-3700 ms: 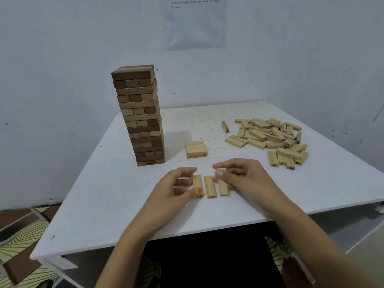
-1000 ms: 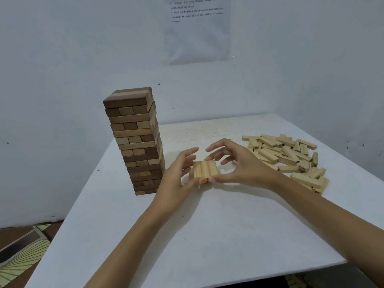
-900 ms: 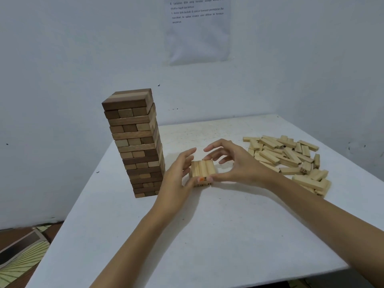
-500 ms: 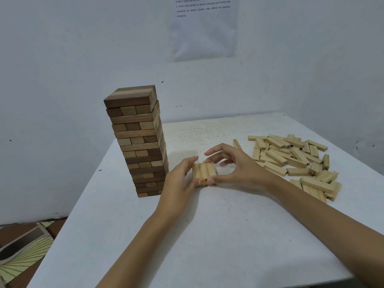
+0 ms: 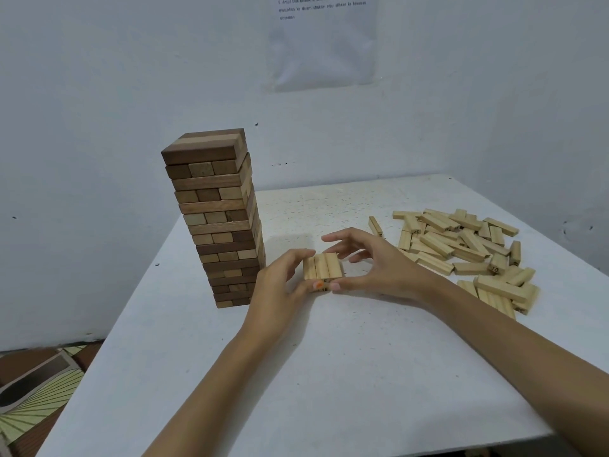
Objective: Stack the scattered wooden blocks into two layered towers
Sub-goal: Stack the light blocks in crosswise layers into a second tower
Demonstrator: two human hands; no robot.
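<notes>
Centre of frame: low stack of pale wooden blocks (image 5: 322,266) on the white table (image 5: 329,374). The top layer is three blocks side by side, long sides touching, ends pointing toward me. A lower layer shows at the near end, mostly hidden by my thumbs; printed digits are partly visible there.

My left hand (image 5: 280,285) grips the stack from its left side. The thumb, with an orange nail, is on the near end and the fingers curl over the upper left edge.

My right hand (image 5: 372,268) brackets the stack from the right. The thumb tip is against the near end, just beside my left thumb. The fingers arch round the far end, with the index finger stretched over the back edge. I cannot tell whether those fingertips touch the wood.

Left of centre: tall tower of dark and light brown wooden blocks (image 5: 217,219), upright, near the stack but apart from it. Its layers alternate in direction.

Right of frame: loose heap of pale wooden blocks (image 5: 468,249), lying flat at mixed angles, some overlapping. A single pale block (image 5: 375,225) lies just off the heap's left edge, behind my right hand.

Top of frame: sheet of paper (image 5: 324,44) with printed lines, fixed to the pale wall (image 5: 99,94).

Lower left corner: striped floor covering (image 5: 36,400) below the table edge.
</notes>
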